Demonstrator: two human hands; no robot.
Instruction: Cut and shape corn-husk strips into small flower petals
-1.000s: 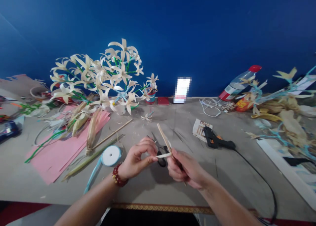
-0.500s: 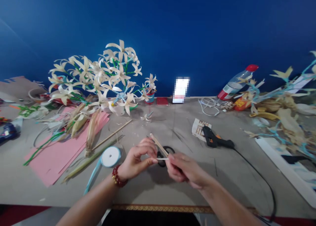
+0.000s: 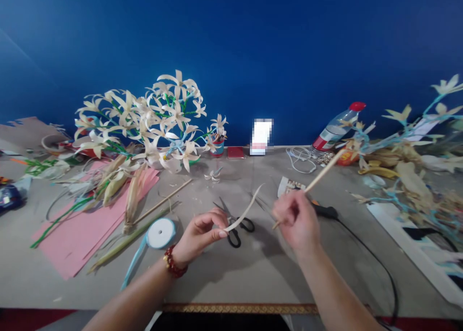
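My left hand (image 3: pixel 202 232), with a dark red bead bracelet at the wrist, pinches one end of a curved, cream-coloured petal strip (image 3: pixel 245 213). The strip's free tip bends up and away to the right. In my closed right hand (image 3: pixel 298 220) is a thin wooden stick (image 3: pixel 325 169), slanting up to the right, its lower end poking out below the fist. Stick and strip are apart. Beneath the strip, black-handled scissors (image 3: pixel 234 239) lie on the table with their blades spread. A small white flower piece (image 3: pixel 213 175) sits farther back.
White handmade flowers (image 3: pixel 175 111) stand at the back left, above pink paper (image 3: pixel 68 244) and dried husks (image 3: pixel 134 191). A ribbon roll (image 3: pixel 160 233) lies left of my hands. Rightward are a glue gun (image 3: pixel 325 210) with its cord, a tilted bottle (image 3: pixel 334 131) and a white power strip (image 3: pixel 401 249).
My hands have moved apart. The right one has gone right and up with the stick, leaving the strip, now visibly curved, in my left fingers. The scissors are less covered.
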